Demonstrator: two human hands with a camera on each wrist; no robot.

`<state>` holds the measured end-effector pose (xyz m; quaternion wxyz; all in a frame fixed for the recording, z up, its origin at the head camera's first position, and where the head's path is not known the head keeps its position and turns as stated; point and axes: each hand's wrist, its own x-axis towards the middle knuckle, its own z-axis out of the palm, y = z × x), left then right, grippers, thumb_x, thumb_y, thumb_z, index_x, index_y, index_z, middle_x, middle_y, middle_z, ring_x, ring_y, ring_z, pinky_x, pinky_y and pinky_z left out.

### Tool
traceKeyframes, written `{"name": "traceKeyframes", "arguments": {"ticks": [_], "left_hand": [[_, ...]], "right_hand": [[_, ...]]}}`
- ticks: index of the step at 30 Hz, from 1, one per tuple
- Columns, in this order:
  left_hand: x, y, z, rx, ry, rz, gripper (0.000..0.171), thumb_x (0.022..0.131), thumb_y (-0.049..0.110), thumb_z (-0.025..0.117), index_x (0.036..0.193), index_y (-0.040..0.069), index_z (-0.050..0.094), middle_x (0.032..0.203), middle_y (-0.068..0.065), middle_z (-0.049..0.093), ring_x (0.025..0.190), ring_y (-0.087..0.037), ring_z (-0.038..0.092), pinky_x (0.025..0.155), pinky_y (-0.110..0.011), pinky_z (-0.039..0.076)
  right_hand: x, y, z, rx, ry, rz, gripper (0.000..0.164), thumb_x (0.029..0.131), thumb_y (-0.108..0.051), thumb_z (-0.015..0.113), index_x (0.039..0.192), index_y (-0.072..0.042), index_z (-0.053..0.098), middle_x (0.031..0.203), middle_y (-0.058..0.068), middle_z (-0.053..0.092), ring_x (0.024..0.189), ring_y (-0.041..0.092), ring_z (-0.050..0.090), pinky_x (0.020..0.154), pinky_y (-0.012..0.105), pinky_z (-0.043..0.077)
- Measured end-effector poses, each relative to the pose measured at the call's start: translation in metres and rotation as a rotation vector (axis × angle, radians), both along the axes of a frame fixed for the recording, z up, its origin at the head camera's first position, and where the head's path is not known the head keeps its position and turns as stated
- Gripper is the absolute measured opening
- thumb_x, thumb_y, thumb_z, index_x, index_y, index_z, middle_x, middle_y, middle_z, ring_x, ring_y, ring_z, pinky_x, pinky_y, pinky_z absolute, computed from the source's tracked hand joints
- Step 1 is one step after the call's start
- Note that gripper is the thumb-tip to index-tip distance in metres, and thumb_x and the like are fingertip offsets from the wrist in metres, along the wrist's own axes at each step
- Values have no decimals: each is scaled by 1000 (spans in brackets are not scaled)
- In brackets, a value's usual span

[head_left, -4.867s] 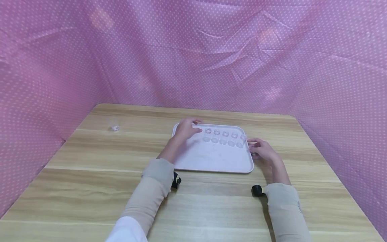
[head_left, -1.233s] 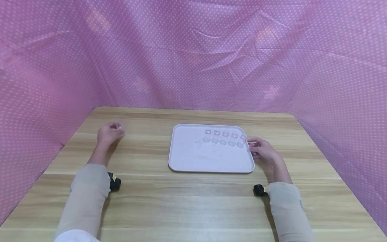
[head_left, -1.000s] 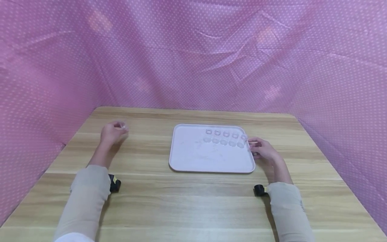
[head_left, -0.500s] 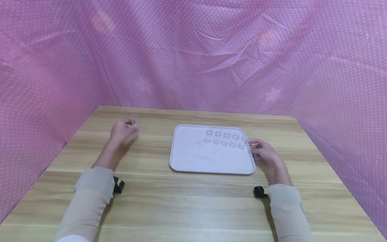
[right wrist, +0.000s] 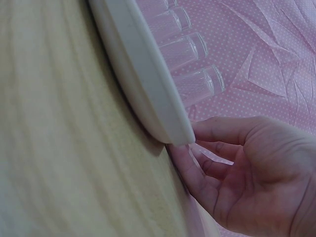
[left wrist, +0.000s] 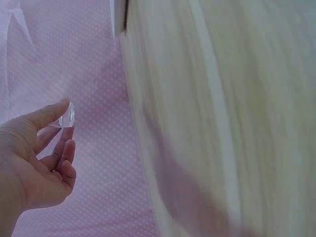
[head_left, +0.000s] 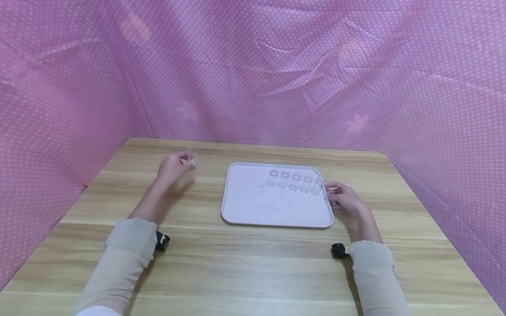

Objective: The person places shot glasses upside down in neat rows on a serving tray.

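Observation:
In the head view my left hand [head_left: 171, 169] is over the left part of the wooden table. Its thumb and fingers pinch a small clear shot glass [head_left: 191, 160]; the left wrist view shows this shot glass [left wrist: 70, 115] at the fingertips, the other fingers loosely curled. A white tray [head_left: 253, 206] lies right of centre. Along its far right side stands a row of several clear glasses [head_left: 296, 176], thick bases upward. My right hand [head_left: 345, 197] grips the tray's right edge, and the right wrist view shows fingers on both sides of the tray rim [right wrist: 185, 126].
The wooden table [head_left: 253, 272] extends around the tray on all sides. Pink dotted cloth [head_left: 253, 79] hangs behind the table and at both sides. A small black camera [head_left: 338, 250] sits at the right wrist, another black camera [head_left: 162, 241] at the left.
My left hand has gone from the tray to the far left, picked up the lone shot glass there, and moved it rightward towards the tray. The right hand has stayed at the tray's edge.

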<state>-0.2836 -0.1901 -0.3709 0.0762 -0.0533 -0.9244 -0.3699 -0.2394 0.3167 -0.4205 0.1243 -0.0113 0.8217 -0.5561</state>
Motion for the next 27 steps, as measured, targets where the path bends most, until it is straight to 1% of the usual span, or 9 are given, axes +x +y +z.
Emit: {"name": "traceKeyframes", "arguments": {"ticks": [6,10,13,19,23,27], "left_hand": [[1,17,4,9,15,-37,29,83,16,67,108,3,62,104,-13,59,82,-25,49,68,-35,40],[1,27,5,-14,30,-51,29,82,16,68,107,3,62,104,-13,60,82,-25,50,69,-36,41],[1,35,7,-36,54,-68,30,80,14,69,106,2,63,102,-13,62,81,-25,53,68,-36,43],[1,49,10,-38,70,-102,30,79,14,70,105,2,63,102,-12,62,79,-24,53,66,-34,43],[-1,58,11,-53,90,-126,32,78,14,71,106,1,63,103,-13,62,83,-26,53,70,-37,44],[-2,67,12,-56,96,-131,33,78,16,73,106,3,63,103,-12,62,86,-27,52,74,-40,43]], "right_hand": [[0,1,0,-2,1,3,46,91,1,49,133,7,34,112,25,46,90,20,55,76,36,51],[0,1,0,-2,3,9,46,91,1,49,133,7,34,113,25,46,91,21,55,76,37,51],[-1,2,0,-3,-1,7,46,91,1,50,134,7,34,113,25,46,90,21,55,77,37,51],[-2,3,-2,-17,2,-1,46,91,1,51,133,9,34,114,27,47,89,19,56,77,37,51],[-2,2,-2,-14,0,-5,46,91,1,51,133,8,34,113,26,47,88,18,56,76,37,51],[-1,1,0,-6,-7,-8,46,90,1,51,133,7,35,113,25,47,88,20,56,76,37,51]]}}
